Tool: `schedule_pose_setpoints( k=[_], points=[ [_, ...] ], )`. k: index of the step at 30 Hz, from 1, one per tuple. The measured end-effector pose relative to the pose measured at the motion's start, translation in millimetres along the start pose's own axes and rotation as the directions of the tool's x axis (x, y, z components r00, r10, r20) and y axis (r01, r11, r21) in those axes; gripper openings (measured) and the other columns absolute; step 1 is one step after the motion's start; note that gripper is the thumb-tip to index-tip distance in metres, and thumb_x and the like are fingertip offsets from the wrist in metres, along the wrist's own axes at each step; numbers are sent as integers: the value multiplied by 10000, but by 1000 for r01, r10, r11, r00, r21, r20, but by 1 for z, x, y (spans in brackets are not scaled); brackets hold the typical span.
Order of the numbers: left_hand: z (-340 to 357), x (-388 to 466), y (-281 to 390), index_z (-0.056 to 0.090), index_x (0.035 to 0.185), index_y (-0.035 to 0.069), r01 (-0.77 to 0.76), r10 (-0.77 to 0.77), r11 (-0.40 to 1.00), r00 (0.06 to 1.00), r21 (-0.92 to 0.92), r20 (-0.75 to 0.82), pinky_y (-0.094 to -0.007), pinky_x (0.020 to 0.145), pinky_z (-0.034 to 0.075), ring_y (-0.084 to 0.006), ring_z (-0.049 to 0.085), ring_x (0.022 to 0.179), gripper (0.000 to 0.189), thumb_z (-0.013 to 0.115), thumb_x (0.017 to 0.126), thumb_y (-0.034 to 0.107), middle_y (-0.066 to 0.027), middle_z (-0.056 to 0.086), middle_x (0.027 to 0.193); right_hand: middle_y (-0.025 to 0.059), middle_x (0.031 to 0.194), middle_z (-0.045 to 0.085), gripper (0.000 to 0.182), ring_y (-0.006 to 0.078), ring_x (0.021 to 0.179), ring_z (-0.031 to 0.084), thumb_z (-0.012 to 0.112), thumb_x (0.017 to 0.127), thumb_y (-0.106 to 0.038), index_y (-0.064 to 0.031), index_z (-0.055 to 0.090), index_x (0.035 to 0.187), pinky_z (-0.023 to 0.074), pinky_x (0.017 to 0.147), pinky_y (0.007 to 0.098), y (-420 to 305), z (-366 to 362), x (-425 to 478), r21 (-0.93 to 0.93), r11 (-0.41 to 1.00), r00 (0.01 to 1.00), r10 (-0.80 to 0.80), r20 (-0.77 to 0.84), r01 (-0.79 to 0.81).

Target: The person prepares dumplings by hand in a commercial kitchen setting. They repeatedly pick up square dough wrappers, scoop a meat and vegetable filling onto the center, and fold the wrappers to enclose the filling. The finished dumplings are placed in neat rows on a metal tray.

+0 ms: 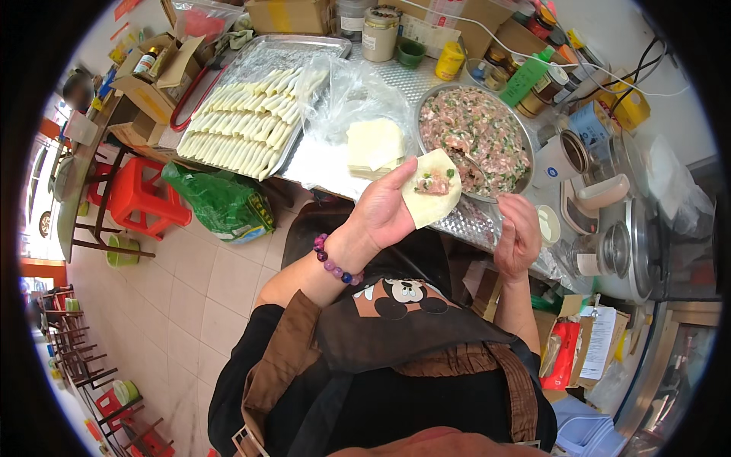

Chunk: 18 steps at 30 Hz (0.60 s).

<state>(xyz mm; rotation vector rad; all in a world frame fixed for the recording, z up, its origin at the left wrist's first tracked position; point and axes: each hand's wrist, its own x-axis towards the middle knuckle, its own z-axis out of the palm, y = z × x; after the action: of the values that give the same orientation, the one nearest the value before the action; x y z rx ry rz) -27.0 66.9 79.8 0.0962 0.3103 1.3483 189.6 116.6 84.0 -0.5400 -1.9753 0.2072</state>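
Observation:
My left hand [384,212] holds a pale, thin dough wrapper [429,210] flat across the fingers. A small dab of minced-meat filling with green bits [433,184] sits on that wrapper. By the near rim of a round metal bowl [532,143], my right hand [518,237] has its fingers closed on what looks like a spoon [472,164], whose head dips into the filling. Pink minced meat with chopped greens [474,125] fills the bowl. Just beyond my left hand lies a stack of square wrappers [375,145], partly covered by the thumb.
Rows of rolled wrappers [245,123] lie on a metal tray [285,43] at the left. Clear plastic film [354,85] lies between tray and bowl. Bottles and jars [531,77] crowd the back right. A red stool [143,194] and green sack [223,205] stand below left.

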Motion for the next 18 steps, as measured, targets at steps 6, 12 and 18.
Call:
schedule_pose_setpoints(
  k=[6, 12, 18],
  points=[
    [1, 3, 0, 417, 1297, -28, -26, 26, 1000, 999, -10, -30, -448, 1006, 428, -298, 536, 1160, 398, 383, 1001, 235, -173, 527, 1267, 125, 935, 656, 157, 255, 884, 629, 548, 917, -106, 13, 633, 975, 486, 793, 349, 5, 4, 0, 95, 976, 980, 196, 6, -196],
    [-8, -1, 5, 371, 1339, -6, -38, 39, 997, 999, -64, 21, -472, 1054, 374, -324, 484, 1217, 438, 389, 1000, 271, -178, 483, 1317, 84, 930, 647, 265, 140, 830, 629, 524, 959, -189, 53, 627, 990, 465, 750, 249, 35, -1, 9, 398, 604, 676, 734, 60, -691],
    [-11, -1, 3, 367, 1338, -15, -22, 22, 998, 1000, -63, 4, -471, 1057, 370, -324, 483, 1217, 450, 370, 1005, 287, -182, 474, 1326, 83, 909, 653, 257, 148, 835, 624, 506, 965, -174, 51, 626, 986, 452, 760, 258, 37, -9, 12, 367, 698, 729, 680, -71, -615]
  ],
)
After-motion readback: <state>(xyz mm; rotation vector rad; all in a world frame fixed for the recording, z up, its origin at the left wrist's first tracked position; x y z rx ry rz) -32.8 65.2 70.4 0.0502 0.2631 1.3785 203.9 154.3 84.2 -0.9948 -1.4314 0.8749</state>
